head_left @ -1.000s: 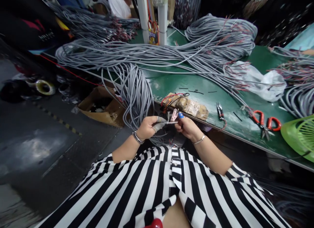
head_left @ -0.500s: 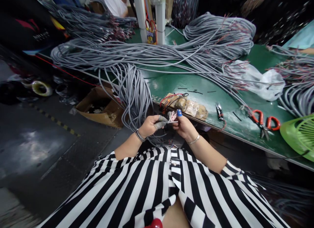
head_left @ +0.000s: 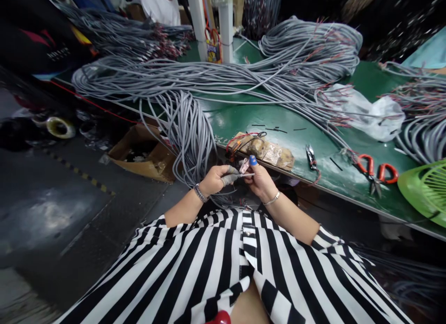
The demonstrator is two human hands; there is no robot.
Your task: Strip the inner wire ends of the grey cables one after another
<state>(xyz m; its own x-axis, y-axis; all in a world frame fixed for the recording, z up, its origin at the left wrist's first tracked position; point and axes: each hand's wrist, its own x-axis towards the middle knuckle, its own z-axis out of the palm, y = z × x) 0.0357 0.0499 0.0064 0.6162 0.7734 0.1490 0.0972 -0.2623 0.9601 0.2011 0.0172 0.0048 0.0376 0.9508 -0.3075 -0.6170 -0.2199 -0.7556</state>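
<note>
My left hand (head_left: 214, 180), with grey coverings on thumb and forefinger, pinches a thin grey cable (head_left: 246, 175) in front of the bench edge. Facing it, my right hand (head_left: 261, 182) has a blue cover on its thumb and is closed around the same cable's end. Small pinkish-white pieces (head_left: 244, 165), perhaps wire ends, stick up between the two hands; their exact kind is too small to tell. Just beyond lies a worn, tape-wrapped block (head_left: 275, 156) with red and orange leads. A hanging bundle of grey cables (head_left: 197, 133) is beside my left hand.
Long grey cable coils (head_left: 306, 45) cover the green bench (head_left: 237, 119). Towards the right lie small pliers (head_left: 311, 158), red-handled scissors (head_left: 376, 175), a plastic bag (head_left: 379, 117) and a green basket (head_left: 425, 189). A cardboard box (head_left: 139, 154) stands at left. Someone in white (head_left: 160, 8) is across the bench.
Both hands keep their pinch in nearly the same place. The pinkish-white pieces have tilted slightly, and the grey cable end shows a little further across towards my right hand.
</note>
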